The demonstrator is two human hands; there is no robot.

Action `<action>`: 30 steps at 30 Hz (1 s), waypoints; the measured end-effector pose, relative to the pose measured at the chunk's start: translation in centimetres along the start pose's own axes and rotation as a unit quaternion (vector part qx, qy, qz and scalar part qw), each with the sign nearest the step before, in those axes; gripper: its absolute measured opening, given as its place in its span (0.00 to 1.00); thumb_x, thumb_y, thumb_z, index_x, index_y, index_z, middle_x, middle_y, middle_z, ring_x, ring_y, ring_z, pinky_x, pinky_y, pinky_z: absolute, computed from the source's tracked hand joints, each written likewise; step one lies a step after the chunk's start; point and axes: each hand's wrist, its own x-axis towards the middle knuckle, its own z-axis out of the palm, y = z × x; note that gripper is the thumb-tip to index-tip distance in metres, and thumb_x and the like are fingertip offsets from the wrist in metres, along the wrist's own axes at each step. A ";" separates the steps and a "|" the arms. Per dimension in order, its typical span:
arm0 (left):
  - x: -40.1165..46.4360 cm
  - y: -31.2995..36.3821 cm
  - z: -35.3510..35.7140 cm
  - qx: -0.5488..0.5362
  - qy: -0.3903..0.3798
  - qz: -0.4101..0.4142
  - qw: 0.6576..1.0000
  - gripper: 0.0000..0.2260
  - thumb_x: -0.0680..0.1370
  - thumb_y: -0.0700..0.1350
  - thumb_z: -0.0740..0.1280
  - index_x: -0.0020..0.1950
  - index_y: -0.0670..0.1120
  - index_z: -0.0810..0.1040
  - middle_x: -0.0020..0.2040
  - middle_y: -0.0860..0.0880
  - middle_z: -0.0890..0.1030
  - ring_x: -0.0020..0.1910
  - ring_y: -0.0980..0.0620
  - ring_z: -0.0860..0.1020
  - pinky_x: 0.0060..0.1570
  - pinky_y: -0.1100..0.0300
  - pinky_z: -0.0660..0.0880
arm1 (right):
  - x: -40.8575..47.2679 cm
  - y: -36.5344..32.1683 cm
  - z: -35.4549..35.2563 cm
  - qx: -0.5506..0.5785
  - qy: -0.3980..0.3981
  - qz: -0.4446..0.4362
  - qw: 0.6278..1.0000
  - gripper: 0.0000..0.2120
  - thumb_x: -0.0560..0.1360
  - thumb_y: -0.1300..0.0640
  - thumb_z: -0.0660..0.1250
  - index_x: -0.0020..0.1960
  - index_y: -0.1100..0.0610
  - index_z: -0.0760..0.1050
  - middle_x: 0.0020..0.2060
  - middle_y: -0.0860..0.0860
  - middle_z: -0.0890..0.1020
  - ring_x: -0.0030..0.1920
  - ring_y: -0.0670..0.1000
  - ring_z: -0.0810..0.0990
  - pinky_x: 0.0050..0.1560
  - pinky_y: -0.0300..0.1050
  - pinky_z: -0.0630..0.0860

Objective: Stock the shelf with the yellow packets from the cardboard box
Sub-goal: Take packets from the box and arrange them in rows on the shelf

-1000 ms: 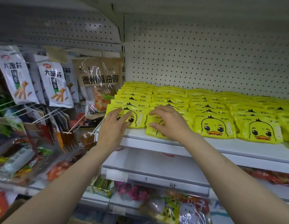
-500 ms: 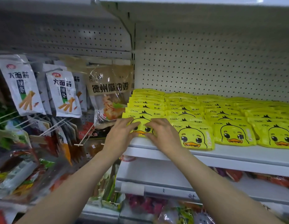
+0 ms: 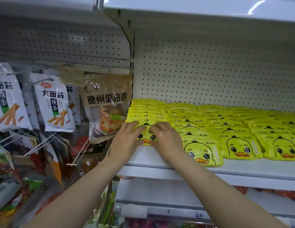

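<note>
Yellow duck-face packets (image 3: 226, 125) lie in several overlapping rows on the white shelf (image 3: 242, 168). Both hands are on the front yellow packet (image 3: 146, 137) of the leftmost row. My left hand (image 3: 127, 140) lies on its left half with straight fingers, thumb at the lower edge. My right hand (image 3: 165, 139) holds its right half, fingers curled over the face and thumb at the bottom edge. The cardboard box is out of view.
A perforated white back panel (image 3: 209, 71) rises behind the rows, under an upper shelf (image 3: 193, 9). To the left, snack bags (image 3: 51, 102) and a brown chicken bag (image 3: 107, 104) hang on pegs. A lower shelf (image 3: 176, 209) holds other packets.
Both hands shifted left from the second row to the front packet of the leftmost row and closed in on it. The view moved closer to the shelf.
</note>
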 end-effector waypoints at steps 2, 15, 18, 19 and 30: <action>0.7 -0.3 0.4 0.007 0.004 0.005 1.000 0.28 0.64 0.50 0.79 0.63 0.51 0.78 0.59 0.46 0.78 0.55 0.45 0.72 0.49 0.51 0.77 | 0.8 0.3 0.4 -0.010 0.002 -0.002 1.000 0.20 0.63 0.53 0.79 0.52 0.54 0.78 0.51 0.53 0.80 0.55 0.58 0.76 0.46 0.52 0.77; 3.1 -1.0 1.7 0.040 -0.024 -0.016 0.999 0.27 0.66 0.52 0.78 0.63 0.54 0.75 0.60 0.49 0.75 0.57 0.45 0.72 0.44 0.51 0.78 | 2.9 1.1 1.2 -0.026 0.023 0.020 0.999 0.22 0.63 0.53 0.80 0.53 0.53 0.76 0.51 0.53 0.77 0.53 0.58 0.75 0.43 0.51 0.75; 2.0 -1.3 1.4 0.016 -0.024 -0.007 1.000 0.27 0.69 0.50 0.76 0.66 0.53 0.75 0.64 0.47 0.75 0.60 0.43 0.72 0.49 0.50 0.76 | 2.3 1.6 1.0 0.021 0.008 0.002 1.000 0.19 0.67 0.52 0.78 0.54 0.51 0.77 0.54 0.51 0.77 0.57 0.57 0.73 0.49 0.50 0.74; 1.5 -1.6 1.3 0.007 -0.020 -0.004 1.000 0.26 0.69 0.49 0.76 0.66 0.52 0.76 0.64 0.46 0.75 0.60 0.43 0.72 0.51 0.49 0.75 | 2.1 1.8 1.0 0.034 0.007 -0.002 0.999 0.18 0.67 0.52 0.77 0.55 0.51 0.78 0.54 0.51 0.77 0.57 0.56 0.73 0.50 0.50 0.74; 1.3 -0.9 0.8 -0.001 -0.025 -0.040 0.999 0.23 0.68 0.49 0.77 0.60 0.57 0.74 0.59 0.50 0.74 0.55 0.46 0.73 0.43 0.52 0.77 | 2.3 1.1 0.8 0.049 -0.002 0.002 0.999 0.19 0.71 0.52 0.75 0.60 0.49 0.77 0.56 0.51 0.75 0.61 0.55 0.70 0.44 0.46 0.72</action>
